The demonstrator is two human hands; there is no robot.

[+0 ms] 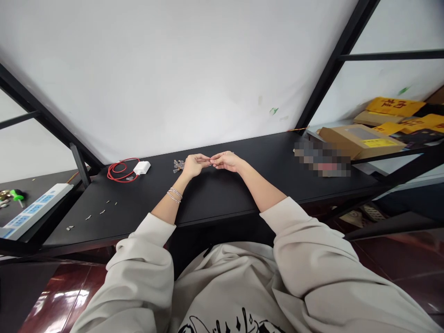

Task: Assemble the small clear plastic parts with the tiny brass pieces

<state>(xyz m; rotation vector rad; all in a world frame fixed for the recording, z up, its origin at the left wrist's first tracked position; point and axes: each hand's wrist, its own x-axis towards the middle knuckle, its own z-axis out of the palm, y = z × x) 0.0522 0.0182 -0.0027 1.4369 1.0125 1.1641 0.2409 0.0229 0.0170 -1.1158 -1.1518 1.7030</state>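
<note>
Above the black shelf board (236, 189), my left hand (194, 165) and my right hand (226, 161) meet fingertip to fingertip. Both are closed in a pinch. Whatever lies between the fingers is too small to make out. Just left of my left hand sits a small pile of clear, shiny pieces (178, 165), partly hidden by that hand. Farther left are a coiled red cable (116, 178) and a white charger block (142, 168). One more clear piece (130, 178) lies by the cable.
Several tiny pale bits (102, 212) lie on the board's left part. A white power strip (38, 210) and a green-handled screwdriver (16, 194) are at far left. Right of the board are a cardboard box (360, 141) and yellow packets (395, 106). Black frame posts (333, 69) flank both sides.
</note>
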